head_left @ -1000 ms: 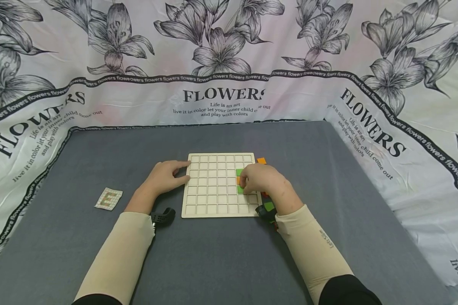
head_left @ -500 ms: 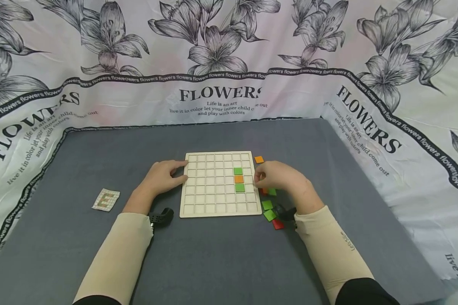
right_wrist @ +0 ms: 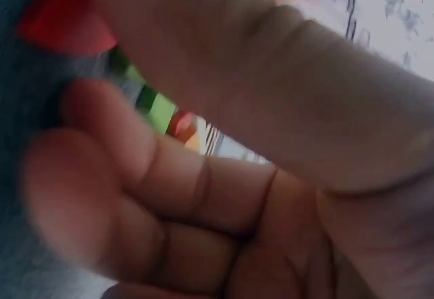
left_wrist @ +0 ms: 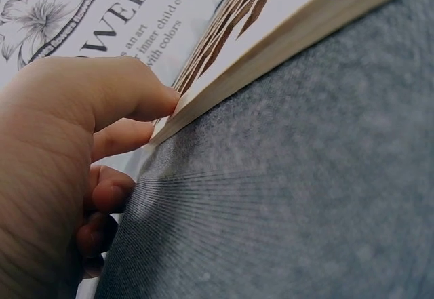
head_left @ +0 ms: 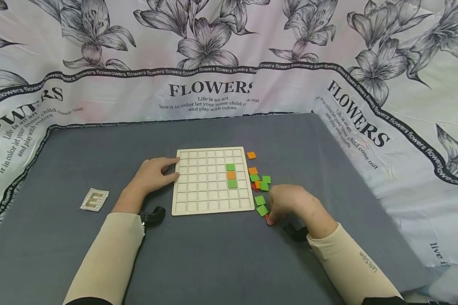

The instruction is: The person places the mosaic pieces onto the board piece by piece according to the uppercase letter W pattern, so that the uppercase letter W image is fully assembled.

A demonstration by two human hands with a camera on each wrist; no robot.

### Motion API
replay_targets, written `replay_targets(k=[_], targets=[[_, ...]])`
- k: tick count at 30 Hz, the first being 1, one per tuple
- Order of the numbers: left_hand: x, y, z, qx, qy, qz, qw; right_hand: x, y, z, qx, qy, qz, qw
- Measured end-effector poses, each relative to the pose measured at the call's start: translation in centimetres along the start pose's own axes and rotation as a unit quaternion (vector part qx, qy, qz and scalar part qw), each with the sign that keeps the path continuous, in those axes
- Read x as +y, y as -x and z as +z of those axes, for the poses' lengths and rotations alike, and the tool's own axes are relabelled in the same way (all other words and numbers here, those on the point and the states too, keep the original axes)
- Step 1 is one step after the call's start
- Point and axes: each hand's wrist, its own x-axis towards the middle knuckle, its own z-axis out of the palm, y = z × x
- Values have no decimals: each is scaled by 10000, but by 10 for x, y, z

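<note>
My left hand (head_left: 151, 176) touches the left edge of the pale gridded board (head_left: 200, 207) with thumb and forefinger. In the left wrist view two fingertips meet the wooden board's edge (left_wrist: 271, 62), the other fingers bent below. Two green tiles (head_left: 230, 167) with an orange tile (head_left: 231, 175) between them form a column on the board. Right of it, my right hand (head_left: 291, 203) is low over the table, its fingertips at a red tile (head_left: 267, 217) that it partly hides. The right wrist view shows a digit overlapping the red tile (right_wrist: 64, 24), the other fingers bent and apart from it.
Loose green tiles (head_left: 262, 210), orange tiles (head_left: 253, 170) and a partly covered red tile lie along the board's right side. A small patterned card (head_left: 94, 199) rests on the grey tabletop (head_left: 198, 262) at left. Flower-printed cloth (head_left: 210, 51) borders the table.
My right hand has moved off the board, right and toward me, down to the red tile. The left hand keeps its place at the board's edge. The head view has shifted slightly.
</note>
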Motion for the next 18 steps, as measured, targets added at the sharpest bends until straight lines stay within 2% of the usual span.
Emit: replay_targets(k=[7, 13, 18], targets=[[-1, 0, 0, -33, 29, -16, 10000, 12, 2, 3, 583, -339, -67, 9977], [2, 1, -2, -40, 10, -30, 10000, 17, 9, 8, 931, -298, 96, 9952], [3, 1, -2, -70, -29, -17, 10000, 17, 10, 18, 1382, -227, -10, 9901]])
